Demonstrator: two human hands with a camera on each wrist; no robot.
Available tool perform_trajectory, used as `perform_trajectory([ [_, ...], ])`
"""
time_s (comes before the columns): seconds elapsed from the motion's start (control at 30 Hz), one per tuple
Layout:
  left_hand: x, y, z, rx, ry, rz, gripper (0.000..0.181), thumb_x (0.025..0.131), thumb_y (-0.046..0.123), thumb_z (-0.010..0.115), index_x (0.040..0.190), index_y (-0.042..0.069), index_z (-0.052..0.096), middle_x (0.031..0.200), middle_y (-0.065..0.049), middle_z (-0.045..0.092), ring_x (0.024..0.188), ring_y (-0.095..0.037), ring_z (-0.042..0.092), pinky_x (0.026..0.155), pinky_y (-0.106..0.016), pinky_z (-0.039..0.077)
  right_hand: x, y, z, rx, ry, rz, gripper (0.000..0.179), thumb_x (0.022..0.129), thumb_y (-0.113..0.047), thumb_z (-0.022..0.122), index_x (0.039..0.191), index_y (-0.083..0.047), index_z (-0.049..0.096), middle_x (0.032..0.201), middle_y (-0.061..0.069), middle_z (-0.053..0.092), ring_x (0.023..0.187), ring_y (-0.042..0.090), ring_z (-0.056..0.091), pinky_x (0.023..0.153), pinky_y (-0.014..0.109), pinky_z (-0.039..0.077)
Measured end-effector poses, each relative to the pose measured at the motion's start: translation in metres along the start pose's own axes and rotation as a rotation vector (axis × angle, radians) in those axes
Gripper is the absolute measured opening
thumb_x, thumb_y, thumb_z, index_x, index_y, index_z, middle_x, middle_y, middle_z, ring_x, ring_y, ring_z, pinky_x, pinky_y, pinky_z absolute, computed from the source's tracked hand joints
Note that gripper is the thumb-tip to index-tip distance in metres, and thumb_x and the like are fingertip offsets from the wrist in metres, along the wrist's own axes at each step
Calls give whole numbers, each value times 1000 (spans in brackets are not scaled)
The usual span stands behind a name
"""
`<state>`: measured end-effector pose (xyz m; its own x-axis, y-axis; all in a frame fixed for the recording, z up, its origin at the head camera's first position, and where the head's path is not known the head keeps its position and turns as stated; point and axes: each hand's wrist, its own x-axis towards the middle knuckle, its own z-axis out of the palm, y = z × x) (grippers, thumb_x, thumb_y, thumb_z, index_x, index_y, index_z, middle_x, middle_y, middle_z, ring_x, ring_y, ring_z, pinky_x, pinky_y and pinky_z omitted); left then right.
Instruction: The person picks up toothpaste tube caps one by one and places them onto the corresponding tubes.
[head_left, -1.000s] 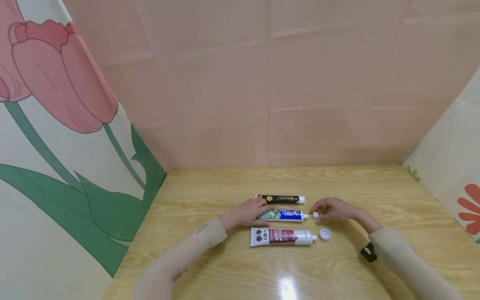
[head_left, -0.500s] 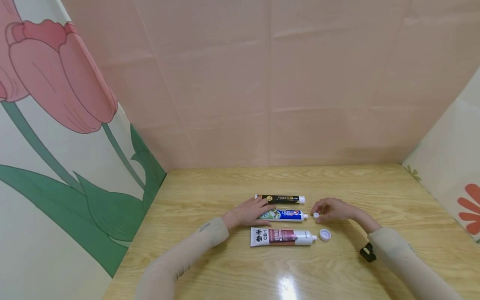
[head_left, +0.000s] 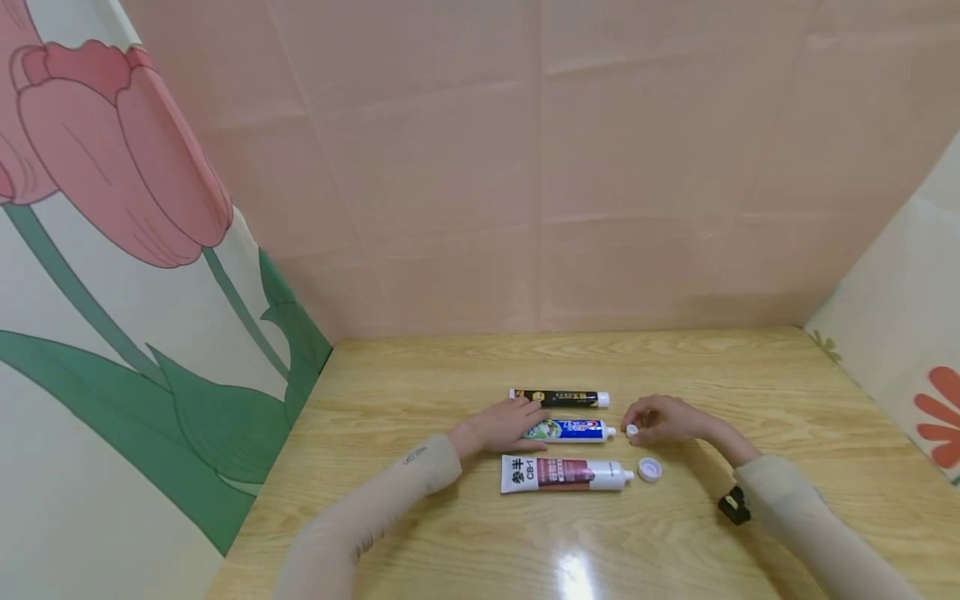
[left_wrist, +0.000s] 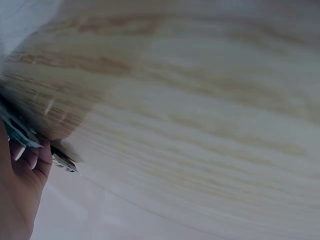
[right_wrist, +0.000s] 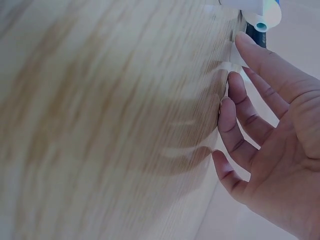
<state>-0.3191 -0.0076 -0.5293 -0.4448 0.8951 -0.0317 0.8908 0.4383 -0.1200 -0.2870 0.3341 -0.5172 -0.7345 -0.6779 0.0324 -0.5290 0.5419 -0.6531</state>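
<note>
My left hand [head_left: 506,425] lies across the tail end of a blue, green and white toothpaste tube [head_left: 573,430], fingers on the far side and thumb on the near side, gripping it. This tube's bare white nozzle points right. At the nozzle's right, my right hand [head_left: 665,418] pinches a small white cap [head_left: 633,431] between thumb and index finger. In the right wrist view the cap [right_wrist: 238,54] shows between those fingertips, apart from the open nozzle [right_wrist: 260,25]. The left wrist view shows the left hand [left_wrist: 30,172] by the tube's crimped tail [left_wrist: 21,132].
A black toothpaste tube [head_left: 566,399] with its white cap on lies behind. A larger white and maroon tube [head_left: 567,474], uncapped, lies in front, and a wide white cap [head_left: 650,470] sits right of its nozzle. All are on the wooden table [head_left: 420,542].
My left hand has slid slightly right along the blue and green tube, covering more of its tail. The right fingers have closed in on the small cap and barely shifted it right.
</note>
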Motion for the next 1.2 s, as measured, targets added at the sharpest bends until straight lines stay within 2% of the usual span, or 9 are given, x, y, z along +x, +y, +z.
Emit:
perform_trajectory([
  [0.2,3,1,1,-10,-4,5,67,93,61,24,135,13,41,123,0,49,108,-11,47,98,-26,39,-1,-1,0,-2,5,5,17,81,-20,71,97,-15,67,90,2,65,80,8,56,71,23,48],
  [0.43,1,6,-2,-52,-35,-20,64,95,58,24,135,11,39,126,-3,49,111,-14,48,98,-25,40,-2,-4,0,4,4,21,18,82,-21,71,97,-13,67,92,2,65,82,11,58,73,25,49],
  [0.73,-5,9,-9,-90,-16,-48,61,97,53,29,138,9,36,130,-5,49,117,-16,48,100,-27,39,1,-9,0,53,23,24,21,80,-18,72,98,-8,66,94,8,66,82,18,61,74,25,50],
  [0.87,-7,9,-12,-126,-13,-64,61,96,53,30,139,10,35,133,-4,48,120,-16,47,102,-28,38,2,-10,0,50,48,19,21,81,-16,70,99,-7,66,96,10,66,84,20,62,74,24,50],
  [1.03,-10,7,-16,-167,8,-78,60,95,53,33,139,11,37,131,-3,50,118,-14,48,101,-27,38,5,-6,0,50,92,-12,20,82,-15,69,100,-6,66,94,9,68,82,14,63,71,25,51],
  [1.2,-14,5,-19,-168,56,-49,58,95,50,38,138,12,38,128,-2,52,116,-13,49,101,-27,38,7,-11,-3,-15,156,1,20,81,-14,70,99,-5,67,91,3,68,80,10,61,70,25,50],
])
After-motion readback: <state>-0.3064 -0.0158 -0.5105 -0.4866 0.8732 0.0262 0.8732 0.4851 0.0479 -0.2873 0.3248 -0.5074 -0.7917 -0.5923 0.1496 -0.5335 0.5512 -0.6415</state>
